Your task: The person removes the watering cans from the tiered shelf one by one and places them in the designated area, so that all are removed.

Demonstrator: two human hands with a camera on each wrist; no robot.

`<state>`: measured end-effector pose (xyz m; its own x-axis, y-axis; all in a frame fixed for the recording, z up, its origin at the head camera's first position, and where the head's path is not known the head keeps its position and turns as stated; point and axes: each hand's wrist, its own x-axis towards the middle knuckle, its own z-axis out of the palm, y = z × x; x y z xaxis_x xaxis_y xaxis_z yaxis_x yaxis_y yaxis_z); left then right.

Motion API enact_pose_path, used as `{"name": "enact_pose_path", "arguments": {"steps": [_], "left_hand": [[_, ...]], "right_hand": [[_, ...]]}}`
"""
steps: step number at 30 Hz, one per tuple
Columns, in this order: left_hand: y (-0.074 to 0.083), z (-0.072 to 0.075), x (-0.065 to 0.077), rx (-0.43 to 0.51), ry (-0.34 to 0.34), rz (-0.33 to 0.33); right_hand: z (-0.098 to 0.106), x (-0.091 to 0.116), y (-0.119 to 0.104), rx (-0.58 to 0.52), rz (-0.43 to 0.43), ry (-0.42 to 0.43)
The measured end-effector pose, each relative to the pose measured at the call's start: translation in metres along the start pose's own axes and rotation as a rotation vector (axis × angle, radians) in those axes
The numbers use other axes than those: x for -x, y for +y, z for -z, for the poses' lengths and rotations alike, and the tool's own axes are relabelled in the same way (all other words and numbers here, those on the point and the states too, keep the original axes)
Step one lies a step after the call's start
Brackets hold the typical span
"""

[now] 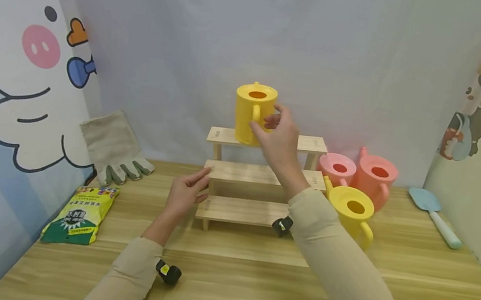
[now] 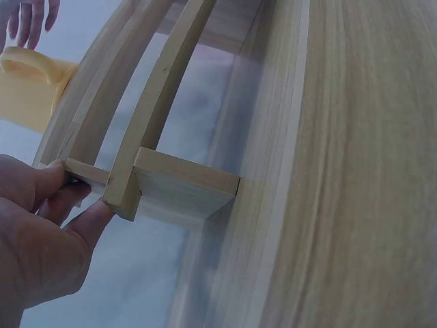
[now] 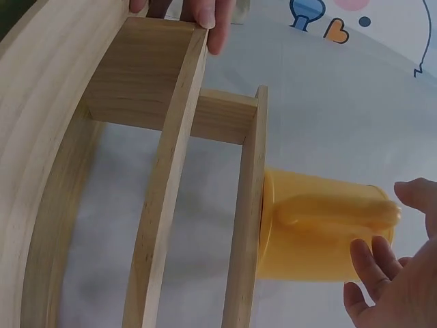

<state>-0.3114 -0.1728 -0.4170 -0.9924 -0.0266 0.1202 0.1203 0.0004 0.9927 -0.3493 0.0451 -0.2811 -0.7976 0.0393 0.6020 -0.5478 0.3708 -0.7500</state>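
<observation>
A yellow watering can [image 1: 244,119] stands upright on the left part of the top step of a three-step wooden stand [image 1: 242,172], its handle facing me. My right hand [image 1: 280,138] is just right of that handle, thumb and fingers spread around it without gripping; the right wrist view shows the fingertips beside the can [image 3: 314,253]. With thumb and fingertips, my left hand [image 1: 183,193] pinches the left end of the stand's middle step. In the left wrist view the thumb [image 2: 49,179] lies at the step's edge.
Right of the stand are two pink watering cans [image 1: 376,178] and another yellow can [image 1: 353,208], partly behind my right sleeve. A blue shovel [image 1: 437,218] lies farther right. At left are a work glove [image 1: 113,144] and a green-yellow packet [image 1: 80,214]. Curtain walls surround the table.
</observation>
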Motion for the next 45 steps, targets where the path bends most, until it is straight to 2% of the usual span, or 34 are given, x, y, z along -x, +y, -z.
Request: {"name": "enact_pose_path", "arguments": {"steps": [6, 11, 17, 27, 32, 35, 45], "left_hand": [[0.0, 0.0, 0.002, 0.002, 0.011, 0.012], [0.001, -0.001, 0.002, 0.007, 0.012, 0.004], [0.002, 0.0, 0.002, 0.007, 0.003, -0.006], [0.002, -0.001, 0.003, 0.005, 0.014, 0.004], [0.003, -0.001, 0.002, 0.004, 0.017, 0.007], [0.004, -0.001, 0.002, 0.001, 0.012, 0.0], [0.002, 0.0, 0.003, -0.002, -0.001, -0.01]], "right_hand": [[-0.016, -0.008, -0.004, 0.0, -0.046, 0.029], [-0.022, -0.007, -0.004, -0.07, -0.054, 0.052], [-0.02, -0.005, -0.001, -0.161, -0.1, 0.132], [-0.011, -0.004, 0.003, -0.415, -0.334, 0.267], [-0.005, -0.004, 0.002, -0.506, -0.392, 0.272], [-0.001, -0.003, 0.002, -0.516, -0.404, 0.26], [0.021, 0.007, -0.001, -0.396, -0.403, 0.198]]}}
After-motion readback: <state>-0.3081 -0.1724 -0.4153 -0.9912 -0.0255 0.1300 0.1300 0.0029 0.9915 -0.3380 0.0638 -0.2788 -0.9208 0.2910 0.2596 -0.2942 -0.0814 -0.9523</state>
